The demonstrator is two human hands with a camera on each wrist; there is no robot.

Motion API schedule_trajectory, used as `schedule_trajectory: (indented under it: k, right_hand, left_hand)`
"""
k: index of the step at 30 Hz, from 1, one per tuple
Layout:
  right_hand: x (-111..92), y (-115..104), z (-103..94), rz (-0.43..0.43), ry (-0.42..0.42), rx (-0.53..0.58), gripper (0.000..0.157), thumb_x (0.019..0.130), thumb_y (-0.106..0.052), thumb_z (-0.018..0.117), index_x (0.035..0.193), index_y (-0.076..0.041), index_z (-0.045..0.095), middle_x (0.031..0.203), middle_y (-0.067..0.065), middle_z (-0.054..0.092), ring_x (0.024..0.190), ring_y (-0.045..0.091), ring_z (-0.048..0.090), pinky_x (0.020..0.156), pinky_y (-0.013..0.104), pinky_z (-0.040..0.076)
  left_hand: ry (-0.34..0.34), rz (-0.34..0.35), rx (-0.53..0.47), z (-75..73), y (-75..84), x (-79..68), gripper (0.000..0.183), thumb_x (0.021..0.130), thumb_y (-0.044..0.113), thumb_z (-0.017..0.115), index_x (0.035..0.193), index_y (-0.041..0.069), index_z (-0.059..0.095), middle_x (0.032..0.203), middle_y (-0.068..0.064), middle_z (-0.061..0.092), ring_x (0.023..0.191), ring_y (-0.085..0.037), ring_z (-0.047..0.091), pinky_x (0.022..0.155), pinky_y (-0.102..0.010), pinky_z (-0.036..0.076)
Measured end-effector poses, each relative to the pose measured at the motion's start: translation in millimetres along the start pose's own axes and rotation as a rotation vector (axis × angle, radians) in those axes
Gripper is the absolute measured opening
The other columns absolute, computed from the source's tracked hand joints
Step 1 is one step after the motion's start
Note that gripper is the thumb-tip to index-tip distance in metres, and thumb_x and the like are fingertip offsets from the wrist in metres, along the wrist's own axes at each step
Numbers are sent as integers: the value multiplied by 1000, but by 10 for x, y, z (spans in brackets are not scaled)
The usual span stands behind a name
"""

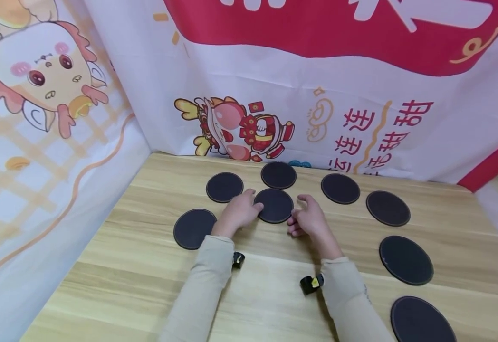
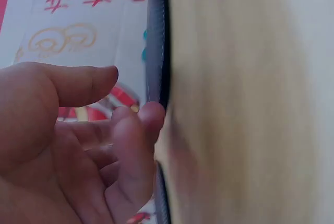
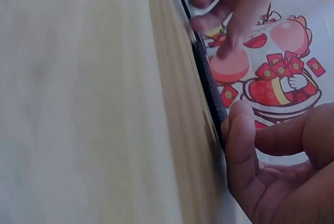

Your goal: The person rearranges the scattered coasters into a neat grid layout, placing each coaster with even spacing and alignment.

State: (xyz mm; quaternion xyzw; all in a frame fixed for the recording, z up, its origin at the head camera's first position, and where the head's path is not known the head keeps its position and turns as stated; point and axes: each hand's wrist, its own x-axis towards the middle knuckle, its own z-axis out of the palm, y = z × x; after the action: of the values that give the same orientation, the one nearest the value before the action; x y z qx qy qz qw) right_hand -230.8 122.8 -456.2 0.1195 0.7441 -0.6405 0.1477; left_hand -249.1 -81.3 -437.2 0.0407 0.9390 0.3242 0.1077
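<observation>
A round black coaster [image 1: 274, 205] with a thin tan line near its rim lies on the wooden table between two hands. My left hand [image 1: 239, 211] is at its left rim, thumb overlapping the coaster in the head view. In the left wrist view, loosely bent fingertips [image 2: 151, 114] meet the coaster's edge [image 2: 158, 46], while the thumb stands apart from them. On the other side is my right hand [image 1: 311, 219], its fingers relaxed beside the right rim. The right wrist view has its fingertips [image 3: 240, 112] right at the coaster's edge [image 3: 209, 85].
Similar black coasters surround the middle one in an arc: one close behind [image 1: 278, 175], two at the left [image 1: 225, 187], several at the right [image 1: 406, 260]. A printed cloth [image 1: 240, 71] hangs along the table's back edge, another [image 1: 116, 109] at the left.
</observation>
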Motion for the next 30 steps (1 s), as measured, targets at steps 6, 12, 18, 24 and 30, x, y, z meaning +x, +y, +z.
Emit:
schedule_trajectory:
  k: [6, 12, 18, 24, 30]
  right_hand:
    - [-94, -93, 51, -56, -19, -74, 50, 101, 4, 46, 150, -3, 36, 77, 21, 65, 52, 22, 63, 49, 33, 55]
    - [-235, -160, 235, -109, -133, -96, 43, 102, 4, 45, 144, 1, 43, 79, 21, 65, 52, 22, 62, 49, 32, 55]
    - [-374, -140, 515, -112, -300, -64, 46, 101, 1, 48, 146, 3, 43, 80, 22, 66, 50, 20, 61, 47, 32, 54]
    - [-427, -70, 714, -70, -457, -72, 59, 103, -2, 47, 156, 4, 23, 79, 21, 68, 49, 18, 63, 46, 33, 55]
    - [-403, -10, 790, -16, -508, -27, 67, 104, -6, 47, 160, -1, 11, 81, 22, 70, 50, 18, 64, 47, 32, 56]
  left_hand:
    - [140, -38, 70, -291, -154, -45, 52, 103, 27, 57, 150, 8, 46, 143, -22, 53, 130, -40, 50, 106, -54, 40]
    - [102, -86, 160, -415, -258, -80, 49, 103, 22, 54, 148, 5, 49, 144, -21, 53, 129, -39, 52, 103, -54, 42]
    - [67, -110, 198, -454, -256, -111, 36, 102, 23, 54, 133, 6, 64, 133, -15, 63, 119, -36, 59, 97, -52, 47]
    - [84, -99, 185, -466, -263, -102, 32, 102, 23, 55, 126, 7, 68, 126, -15, 66, 115, -35, 61, 94, -51, 48]
    - [145, -151, 186, -468, -361, -104, 41, 102, 24, 54, 139, 7, 59, 134, -23, 55, 123, -43, 51, 95, -58, 45]
